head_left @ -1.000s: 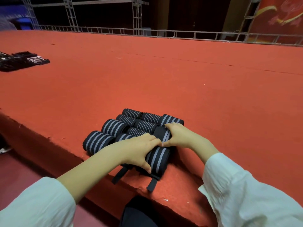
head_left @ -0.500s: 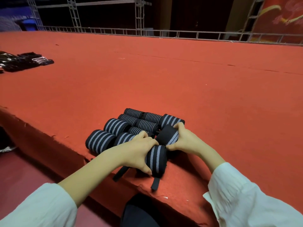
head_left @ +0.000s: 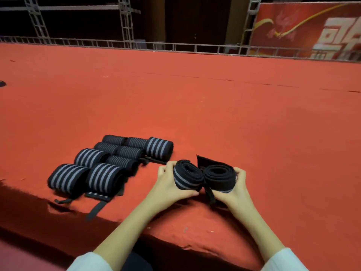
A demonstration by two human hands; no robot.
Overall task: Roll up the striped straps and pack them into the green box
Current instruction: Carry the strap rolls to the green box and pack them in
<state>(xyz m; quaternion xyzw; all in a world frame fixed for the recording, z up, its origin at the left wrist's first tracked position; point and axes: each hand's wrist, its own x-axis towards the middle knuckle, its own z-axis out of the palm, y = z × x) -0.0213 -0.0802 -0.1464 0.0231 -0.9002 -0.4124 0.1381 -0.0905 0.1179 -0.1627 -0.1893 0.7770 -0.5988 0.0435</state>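
Near the front edge of the red-covered bench [head_left: 234,118], the person holds two rolled straps end-on to the camera, so their spiral windings show. The left hand [head_left: 169,185] grasps a striped roll [head_left: 187,177], with the thumb curled under it and the fingertips over its far left side. The right hand [head_left: 237,189] grasps a darker roll [head_left: 217,178] from the right, and most of its fingers are hidden behind the roll. The two rolls sit side by side and appear to touch. Whether they rest on the bench or are lifted just off it cannot be told.

A flat black flap [head_left: 207,162] stands up behind the darker roll, and where it joins is hidden. A narrow black tail [head_left: 210,195] hangs down between the hands.

To the left, apart from the hands, a cluster of rolled straps [head_left: 109,163] lies in rows on the bench. The near ones show clear grey stripes. The far ones are blurred and run together, so the count is uncertain. Loose tab ends [head_left: 96,207] trail from the front rolls toward the bench edge.

White sleeves [head_left: 88,261] are cut off at the bottom of the view, and a dark shape [head_left: 136,261] between the arms is too dim to identify. A small dark item [head_left: 2,83] is clipped by the left border. A metal truss railing [head_left: 175,46] runs along the far side of the bench, and a red banner [head_left: 304,30] with blurred markings is cut off at the upper right.
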